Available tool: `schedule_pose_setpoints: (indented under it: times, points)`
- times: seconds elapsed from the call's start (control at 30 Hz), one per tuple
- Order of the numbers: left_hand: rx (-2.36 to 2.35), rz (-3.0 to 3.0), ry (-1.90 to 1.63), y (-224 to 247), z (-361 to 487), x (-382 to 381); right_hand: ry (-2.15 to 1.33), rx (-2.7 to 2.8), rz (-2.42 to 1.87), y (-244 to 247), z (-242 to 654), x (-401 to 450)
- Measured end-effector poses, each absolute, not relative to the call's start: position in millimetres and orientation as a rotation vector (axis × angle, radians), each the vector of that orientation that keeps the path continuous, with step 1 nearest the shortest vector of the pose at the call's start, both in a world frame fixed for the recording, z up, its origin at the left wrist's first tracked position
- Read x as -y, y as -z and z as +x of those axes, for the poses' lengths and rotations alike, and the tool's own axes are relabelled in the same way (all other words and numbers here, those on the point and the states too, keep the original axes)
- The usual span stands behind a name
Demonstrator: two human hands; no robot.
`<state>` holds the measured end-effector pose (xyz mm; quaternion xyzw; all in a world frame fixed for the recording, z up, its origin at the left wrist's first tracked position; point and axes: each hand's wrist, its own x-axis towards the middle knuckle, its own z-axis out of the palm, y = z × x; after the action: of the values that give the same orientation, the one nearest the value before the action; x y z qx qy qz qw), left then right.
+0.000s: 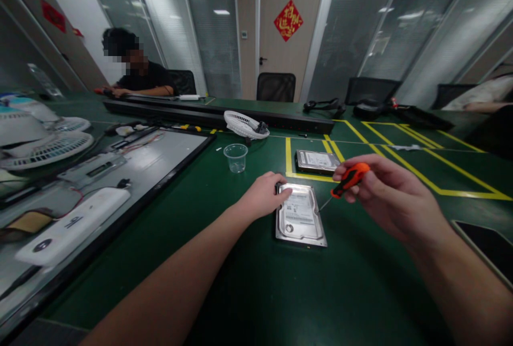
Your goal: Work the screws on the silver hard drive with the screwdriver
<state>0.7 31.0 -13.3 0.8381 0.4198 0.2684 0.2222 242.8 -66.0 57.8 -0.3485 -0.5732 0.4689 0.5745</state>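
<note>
Drive (301, 212) lay flat on the green counter (240, 287), label up, in front of the person. Its long axis ran away from the person, the far end leaning slightly left; a short edge faced the person, with a round mark by the near left corner. The left hand (266, 195) was at the far left corner, fingers bent over the edge and thumb on the top face, grasping it. From the right came the right hand (395, 202), its fingers grasping the orange and black handle of a screwdriver (350, 179). The screwdriver slanted, handle up and to the right, shaft pointing down and left, its tip at the drive's right edge; whether the tip touched could not be told. A phone (487, 247) lay further right, partly out of view. Well to the left, a panel (160, 151) carried a white box (76, 226).

Beyond the drive, a second drive (316, 160) lay crosswise, long axis left to right, just inside a corner of yellow tape (288, 154). Left of it stood a clear cup (236, 160). Farther off, a white grille (240, 123) sat tilted near a long black bar (192, 115). Across the counter, another person (150, 76) sat at the left. Behind, a door (280, 57) bore a red sign (288, 20).
</note>
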Motion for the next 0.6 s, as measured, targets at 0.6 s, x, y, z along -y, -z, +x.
schedule_pose_setpoints:
  times: [0.6]
  points:
    - [-1.152,2.314,-0.745,13.2,-0.2,-31.0,-1.122,1.336,-0.827,-60.0,240.3,66.8]
